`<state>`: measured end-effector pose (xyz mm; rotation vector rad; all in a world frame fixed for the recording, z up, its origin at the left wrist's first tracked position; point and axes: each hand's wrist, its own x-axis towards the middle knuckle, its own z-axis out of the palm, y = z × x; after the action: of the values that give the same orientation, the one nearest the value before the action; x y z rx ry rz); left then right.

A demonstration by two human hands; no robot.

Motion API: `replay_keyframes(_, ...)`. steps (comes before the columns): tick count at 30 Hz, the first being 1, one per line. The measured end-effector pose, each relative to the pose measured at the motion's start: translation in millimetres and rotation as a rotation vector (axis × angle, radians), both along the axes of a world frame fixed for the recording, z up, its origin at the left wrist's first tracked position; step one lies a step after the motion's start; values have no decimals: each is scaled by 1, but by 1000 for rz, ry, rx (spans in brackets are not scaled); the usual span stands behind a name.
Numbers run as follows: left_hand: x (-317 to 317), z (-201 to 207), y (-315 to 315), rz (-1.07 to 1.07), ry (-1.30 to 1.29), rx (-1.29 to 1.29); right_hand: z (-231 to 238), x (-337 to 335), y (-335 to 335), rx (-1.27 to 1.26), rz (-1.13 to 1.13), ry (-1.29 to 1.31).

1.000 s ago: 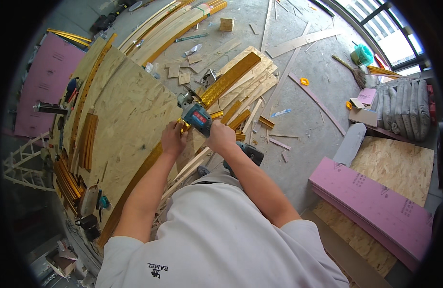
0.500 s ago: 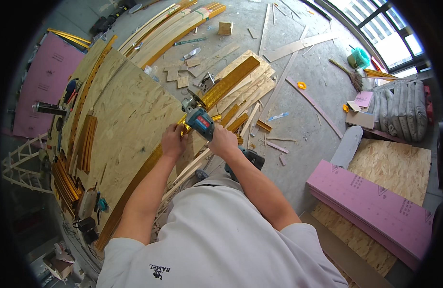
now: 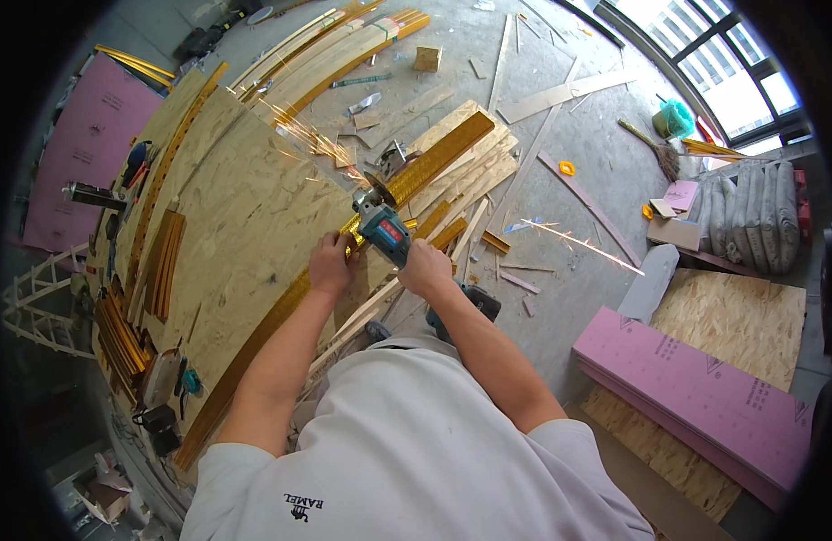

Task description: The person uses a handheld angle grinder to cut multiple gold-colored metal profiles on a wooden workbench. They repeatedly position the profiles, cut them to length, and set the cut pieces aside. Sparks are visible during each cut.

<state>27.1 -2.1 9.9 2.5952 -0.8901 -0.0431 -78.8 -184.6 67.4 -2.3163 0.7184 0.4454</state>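
A cordless angle grinder, teal and black, is gripped by my right hand around its body. Its disc meets a long gold metal profile, and sparks spray off toward the far left. A second streak of sparks runs out to the right. My left hand is closed on the profile just on the near side of the disc. That profile slants from the near left across the board's edge to the far right. The exact contact of disc and metal is partly covered by the grinder's head.
A large OSB board lies to the left with orange-brown strips on it. Wood planks lie beyond the grinder, among scattered offcuts on the concrete floor. Pink foam panels are stacked at the near right. A broom lies far right.
Sparks have appeared on both sides of the disc, where none showed before. The grinder and my right hand have shifted slightly to the right and nearer; both hands keep their hold.
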Motion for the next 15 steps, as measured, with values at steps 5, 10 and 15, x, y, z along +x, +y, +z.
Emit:
replay_keyframes(5,0,0,0,-20,-39,-37,1,0,2,-19,-14,6)
replay_keyframes(10,3,-3,2,-17,-59,-24,10,-1,3,-36,2,13)
replay_keyframes(15,2,0,0,-12,-53,-18,3,-5,2,-45,23,-8)
